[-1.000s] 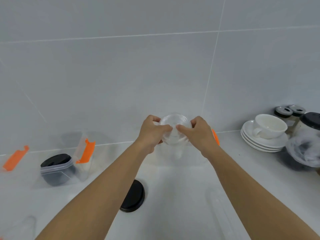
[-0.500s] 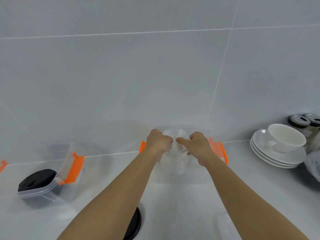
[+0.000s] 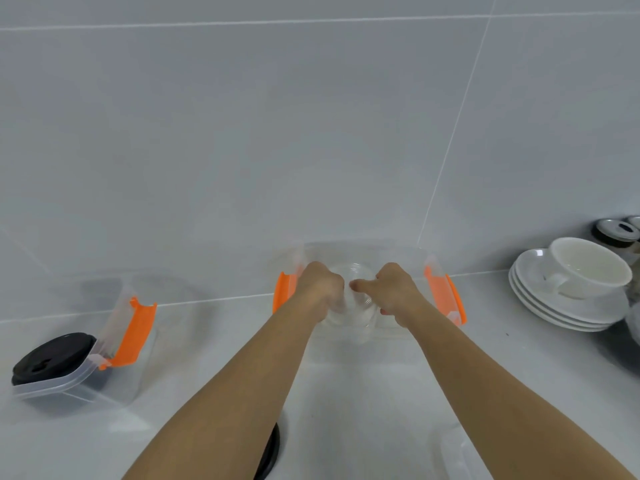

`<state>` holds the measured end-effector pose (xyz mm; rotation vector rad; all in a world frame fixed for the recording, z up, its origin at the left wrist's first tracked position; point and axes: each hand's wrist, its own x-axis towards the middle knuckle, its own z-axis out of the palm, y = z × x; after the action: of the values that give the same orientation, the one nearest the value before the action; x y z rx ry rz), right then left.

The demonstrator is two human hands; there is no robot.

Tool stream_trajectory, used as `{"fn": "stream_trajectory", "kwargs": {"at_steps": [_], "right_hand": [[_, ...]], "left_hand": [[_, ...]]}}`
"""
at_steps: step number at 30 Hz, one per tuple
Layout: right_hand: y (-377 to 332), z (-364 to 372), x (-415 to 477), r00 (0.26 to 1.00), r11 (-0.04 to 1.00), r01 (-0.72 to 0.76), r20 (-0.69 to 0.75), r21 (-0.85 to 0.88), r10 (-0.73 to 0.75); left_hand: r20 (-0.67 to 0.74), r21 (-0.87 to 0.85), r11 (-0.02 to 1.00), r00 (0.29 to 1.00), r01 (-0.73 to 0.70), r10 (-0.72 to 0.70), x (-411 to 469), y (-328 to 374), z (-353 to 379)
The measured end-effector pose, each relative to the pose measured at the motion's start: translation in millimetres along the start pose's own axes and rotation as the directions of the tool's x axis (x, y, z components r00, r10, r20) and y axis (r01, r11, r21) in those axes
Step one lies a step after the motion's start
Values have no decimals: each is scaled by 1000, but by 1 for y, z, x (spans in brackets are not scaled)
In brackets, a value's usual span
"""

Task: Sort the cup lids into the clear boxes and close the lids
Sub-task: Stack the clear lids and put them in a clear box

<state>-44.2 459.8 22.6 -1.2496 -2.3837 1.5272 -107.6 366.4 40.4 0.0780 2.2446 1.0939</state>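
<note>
white cup (image 3: 588, 268) on stacked white saucers (image 3: 561, 303) at right edge of white counter (image 3: 363, 393), black-lidded jars (image 3: 614, 232) behind against tiled wall (image 3: 242, 133), something dark at far right, cut off

Can't really make out how many clear lids (image 3: 353, 299) are stacked between the hands, they blur into the clear box (image 3: 398, 252). The black lid (image 3: 272, 448) on the bench is mostly hidden under the left forearm. The jars (image 3: 614, 232) at far right are cut off by the edge.
</note>
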Motion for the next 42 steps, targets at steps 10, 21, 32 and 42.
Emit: {"fn": "stream_trajectory", "kwargs": {"at_steps": [10,21,32,42], "right_hand": [[-5,-1,-8,991,997,-61,118,-47,66],[-6,-2,-12,983,995,-100,154,-21,102],[-11,-20,-22,999,997,37,20,74,-39],[-7,-47,-106,904,921,378,-179,-95,-389]], "left_hand": [[26,-18,999,999,38,-37,-4,-2,0],[87,-46,996,993,80,-75,-19,1,-6],[139,94,974,972,-205,191,-37,15,-24],[-19,401,679,736,-615,677,-115,-14,-55]]}}
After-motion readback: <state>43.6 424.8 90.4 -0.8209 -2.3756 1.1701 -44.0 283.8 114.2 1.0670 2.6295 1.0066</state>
